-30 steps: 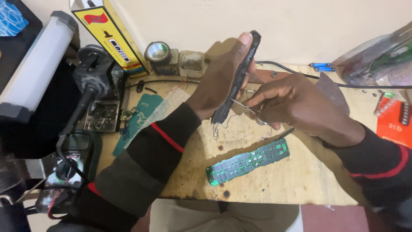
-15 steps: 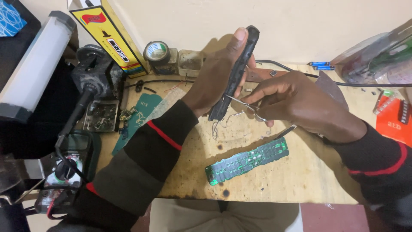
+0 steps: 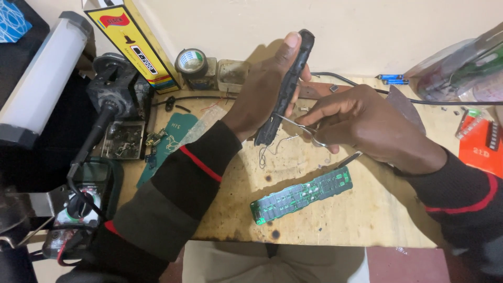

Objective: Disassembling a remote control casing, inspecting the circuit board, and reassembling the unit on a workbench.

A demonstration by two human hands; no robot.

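**Tweezers at the shell, board waiting below**

While your left hand (image 3: 262, 99) grips the long black remote-control shell (image 3: 285, 89) upright over the middle of the wooden bench (image 3: 367, 209), thumb along its top end and fingers curled shut round its back, your right hand (image 3: 361, 123) comes in from three o'clock. That hand is pinched closed on a pair of thin metal tweezers (image 3: 298, 126), and their tips meet the lower half of the shell, right at its edge. Whether the tips have hold of anything there, you can't tell from this view; it's too small.

Down at six o'clock from the hands lies the green circuit board (image 3: 303, 195), flat on the bench, tilted with its right end higher, well apart from the shell. Thin loose wires (image 3: 270, 152) dangle just under the shell's lower end.

Over at nine o'clock sits a teal card (image 3: 167, 144), beside a small tray of metal bits (image 3: 123, 140). At eleven o'clock a roll of tape (image 3: 191, 62) stands against the wall, next to the yellow box (image 3: 131, 42). Far left, a white tube lamp (image 3: 44, 78) leans; a multimeter (image 3: 78, 209) rests at eight o'clock. Blue batteries (image 3: 392, 79) lie at one o'clock, and a red packet (image 3: 479, 147) sits at three o'clock.
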